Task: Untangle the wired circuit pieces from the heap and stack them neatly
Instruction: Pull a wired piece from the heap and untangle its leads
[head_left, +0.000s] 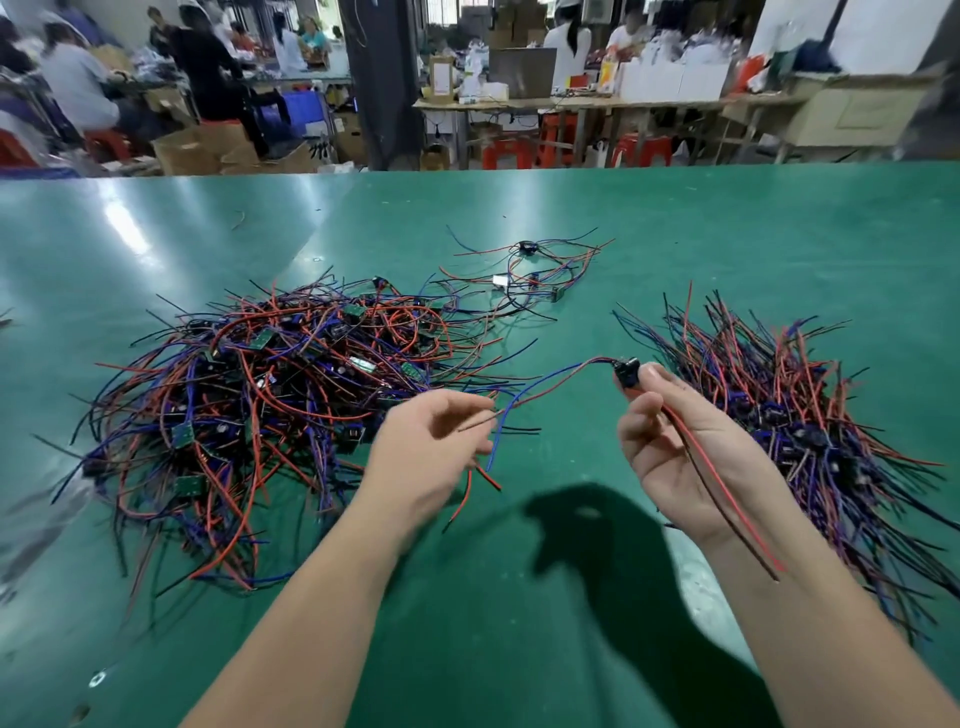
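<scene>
Green table (675, 218) fills the lower three quarters of the frame. Above its far edge, along the top of the frame, is a workshop w/ people at benches, cardboard boxes (202, 148) and red stools (550, 143), all blurred.

Heap (270, 395) of tangled red, blue and black wires w/ small green boards sits left of centre on the table, the biggest pile. Stack (789, 415) lies at the right side, wires running roughly the same way, fanning toward the top and the lower right, dark modules bunched along the middle.

Both bare forearms come in from the bottom edge, between the 2 piles and above the table.

Right hand (670, 441), centre-right, is palm up. Thumb and forefinger pinch the circuit piece (626, 374), other fingers loosely curled, not touching it.

Left hand (431, 447), centre, just beside the heap's right edge, has fingers curled in round the free ends of the blue and red leads (550, 379). Motion blur, so exact grip can't be made out.

Small loose cluster (530, 275) of a few wired pieces lies at upper centre, apart from both piles.

Circuit piece is a small black module, held in the air near the stack's left edge. Blue and red leads run from it leftward to the left hand. Red and dark leads (722, 478) trail from it across the right palm and past the wrist, toward the lower right.
</scene>
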